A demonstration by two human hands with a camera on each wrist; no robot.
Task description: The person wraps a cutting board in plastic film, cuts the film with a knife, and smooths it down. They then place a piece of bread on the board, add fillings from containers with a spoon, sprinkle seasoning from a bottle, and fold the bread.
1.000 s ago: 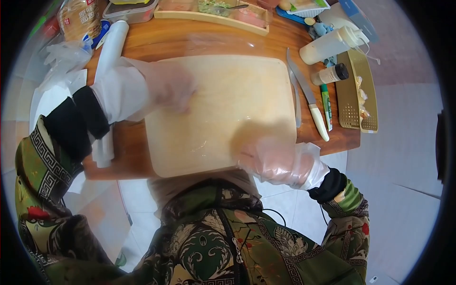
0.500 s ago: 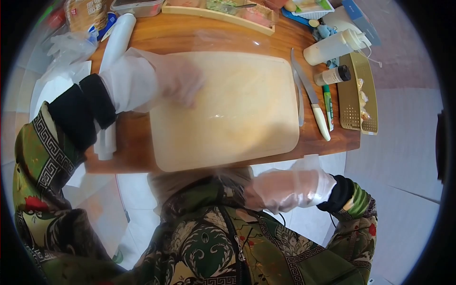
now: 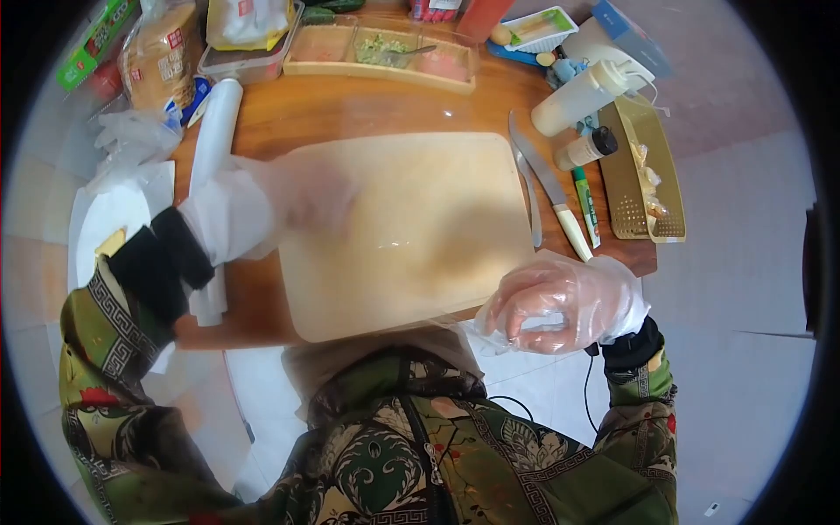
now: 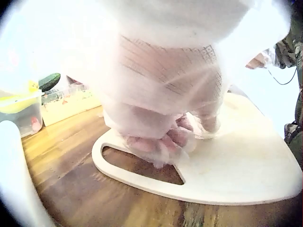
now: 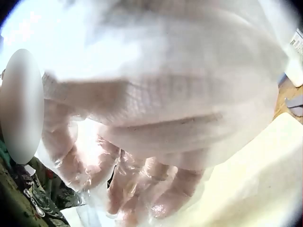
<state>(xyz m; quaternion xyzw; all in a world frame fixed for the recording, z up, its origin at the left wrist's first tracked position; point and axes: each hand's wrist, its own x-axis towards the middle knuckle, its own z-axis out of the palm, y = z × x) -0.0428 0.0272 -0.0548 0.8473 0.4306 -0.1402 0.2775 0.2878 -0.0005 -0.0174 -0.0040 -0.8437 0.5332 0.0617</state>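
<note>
Both hands wear loose clear plastic gloves. My left hand (image 3: 319, 197), blurred in the head view, is at the left part of the pale cutting board (image 3: 398, 297). In the left wrist view its curled fingers (image 4: 163, 144) lie beside the board's handle slot; I cannot tell whether anything is inside them. Clear plastic film (image 3: 395, 246) glints on the board and shows past its far edge. My right hand (image 3: 560, 302) is off the board's near right corner. Its thumb and forefinger form a ring, tips together, with clear film at them.
A white roll (image 3: 214, 131) lies left of the board. To the right are a knife (image 3: 569, 229), a green tube (image 3: 586, 206), a shaker (image 3: 584, 149), a squeeze bottle (image 3: 577, 98) and a tan basket (image 3: 623, 197). Behind stand a sectioned wooden tray (image 3: 376, 73) and bagged bread (image 3: 157, 66).
My right hand has moved from over the board's near right corner, down past the table edge, then outward to the right. My left hand stays over the board's left part, blurred throughout. The head view has shifted.
</note>
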